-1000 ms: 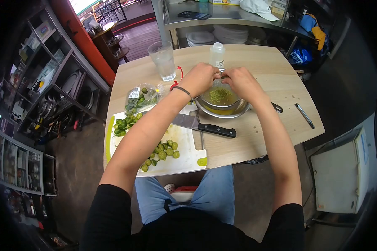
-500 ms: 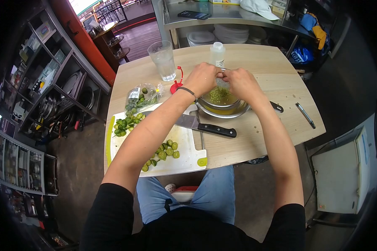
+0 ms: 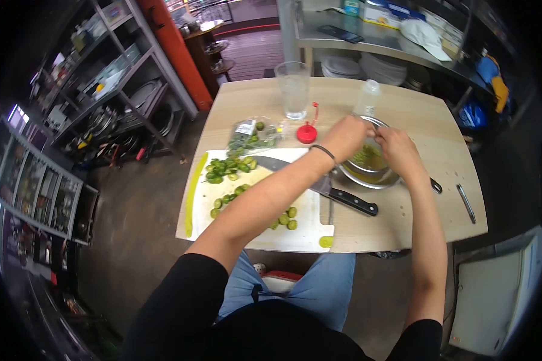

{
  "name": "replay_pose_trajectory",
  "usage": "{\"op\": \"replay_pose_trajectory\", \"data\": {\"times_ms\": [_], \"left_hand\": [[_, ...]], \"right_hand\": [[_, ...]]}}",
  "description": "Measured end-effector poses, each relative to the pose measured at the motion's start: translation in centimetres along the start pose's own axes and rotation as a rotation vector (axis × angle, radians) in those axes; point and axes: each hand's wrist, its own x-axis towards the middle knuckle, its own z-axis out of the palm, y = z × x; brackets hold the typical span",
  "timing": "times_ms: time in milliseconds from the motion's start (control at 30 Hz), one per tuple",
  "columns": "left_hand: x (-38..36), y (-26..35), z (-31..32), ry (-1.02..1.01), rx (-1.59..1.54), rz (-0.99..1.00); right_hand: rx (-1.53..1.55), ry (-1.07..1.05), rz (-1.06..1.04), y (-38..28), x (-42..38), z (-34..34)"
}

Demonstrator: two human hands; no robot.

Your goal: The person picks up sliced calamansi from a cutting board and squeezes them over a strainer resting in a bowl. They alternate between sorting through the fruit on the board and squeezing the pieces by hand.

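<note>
My left hand (image 3: 350, 137) and my right hand (image 3: 400, 151) meet above a metal bowl (image 3: 372, 183). Both have their fingers pinched together; whatever lies between the fingertips is hidden. Pale green seeds or pulp (image 3: 365, 156) sit in what looks like a strainer over the bowl, with yellowish liquid around them. Left of the bowl, a white cutting board (image 3: 310, 210) carries cut green citrus pieces (image 3: 226, 169) and small lime halves (image 3: 289, 221), partly covered by my left forearm. A black-handled knife (image 3: 353, 201) lies across the board's right edge.
Beyond the board are a plastic bag of limes (image 3: 253, 137), a glass of clear liquid (image 3: 294, 99) and a red squeeze-bottle cap (image 3: 306, 133). An uncapped bottle (image 3: 367, 99) stands behind the bowl. A pen (image 3: 466, 203) lies at the table's right side.
The camera view has swung left, so the table appears farther right. My hands are still together over the bowl, fingers still pinched.
</note>
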Motion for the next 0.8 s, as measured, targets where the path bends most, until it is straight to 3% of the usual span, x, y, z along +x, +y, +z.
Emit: {"op": "replay_pose_trajectory", "data": {"times_ms": [167, 233, 333, 533, 667, 800], "left_hand": [[-3.4, -0.2, -3.7, 0.007, -0.012, -0.005], [-5.7, -1.2, -7.1, 0.059, -0.013, 0.064], [-9.4, -2.7, -13.2, 0.018, -0.030, -0.154], [-16.3, -6.6, -21.0, 0.006, 0.095, -0.448], [-19.6, -8.3, -21.2, -0.039, 0.176, -0.454], [-21.3, -9.3, -20.1, -0.061, 0.153, -0.457]], "right_hand": [[-0.009, 0.117, -0.003, -3.7, 0.3, -2.2], [0.180, 0.068, -0.057, -5.3, 0.9, -2.3], [0.246, -0.093, -0.230, -9.7, 1.8, 0.6], [0.223, -0.304, -0.306, -18.9, 4.8, 9.6], [0.131, -0.373, -0.311, -21.1, 6.4, 13.0], [0.184, -0.374, -0.206, -20.1, 6.4, 11.1]]}}
